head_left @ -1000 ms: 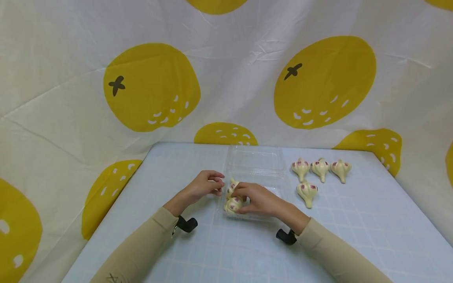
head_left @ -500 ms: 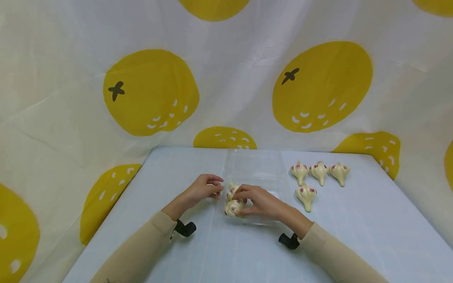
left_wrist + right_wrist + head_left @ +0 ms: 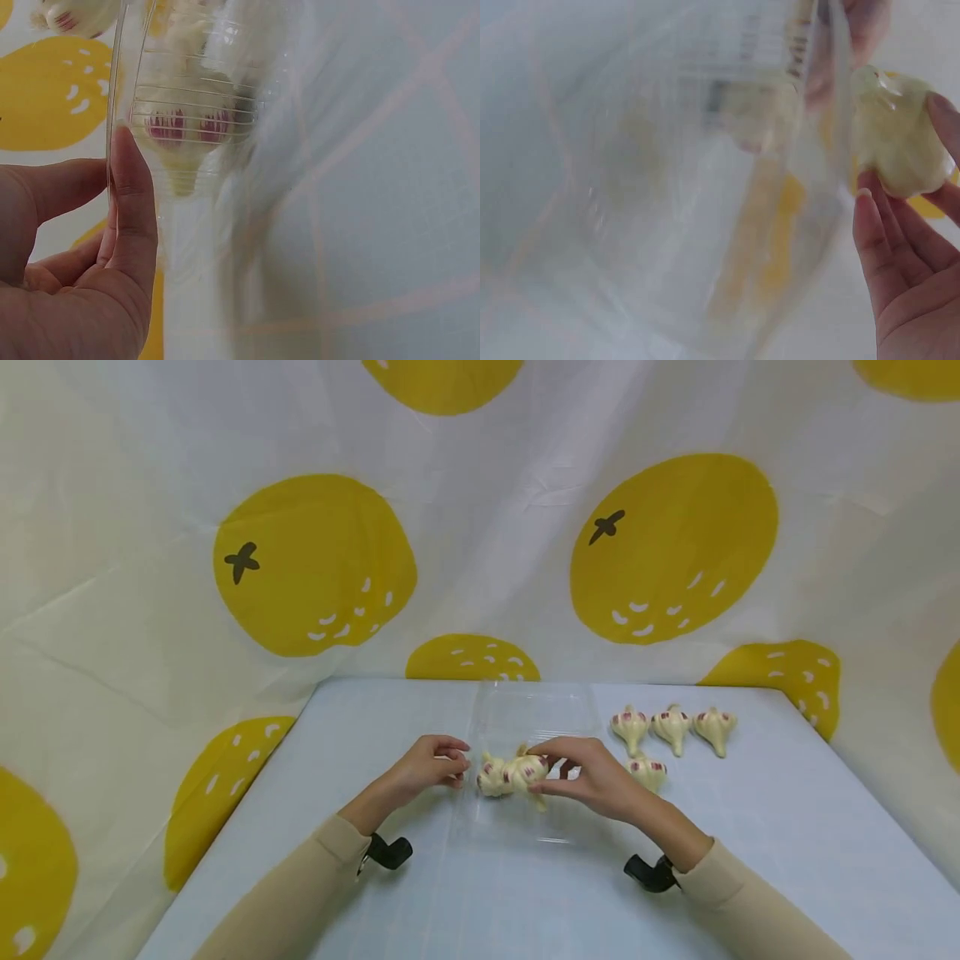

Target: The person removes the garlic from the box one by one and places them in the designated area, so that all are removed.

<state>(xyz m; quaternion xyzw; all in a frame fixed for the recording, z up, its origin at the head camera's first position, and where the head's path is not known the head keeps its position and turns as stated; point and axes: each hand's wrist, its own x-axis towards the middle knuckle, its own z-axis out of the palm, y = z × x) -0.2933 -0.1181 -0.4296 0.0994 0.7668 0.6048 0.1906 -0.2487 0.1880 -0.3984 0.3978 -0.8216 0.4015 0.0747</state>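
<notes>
A clear plastic clamshell box (image 3: 517,837) lies with its lid (image 3: 536,706) laid back, away from me. My left hand (image 3: 431,766) pinches the box's left rim between thumb and fingers, seen close up in the left wrist view. Inside the box, at its left side, sits one cream garlic bulb (image 3: 491,778) with purple marks. My right hand (image 3: 588,774) grips another garlic bulb (image 3: 527,771) by its side, raised over the box. In the right wrist view that bulb (image 3: 901,135) rests between thumb and fingertips. Through the box wall, the left wrist view shows a bulb (image 3: 184,124).
To the right of the box, three garlic bulbs (image 3: 671,728) stand in a row on the pale blue checked cloth (image 3: 750,827). One more bulb (image 3: 647,772) lies nearer me, partly behind my right hand. A white curtain (image 3: 487,552) with yellow fruit prints hangs behind.
My right hand has lifted the front garlic bulb from the box's left side and moved it up and to the right. The left hand stays at the rim.
</notes>
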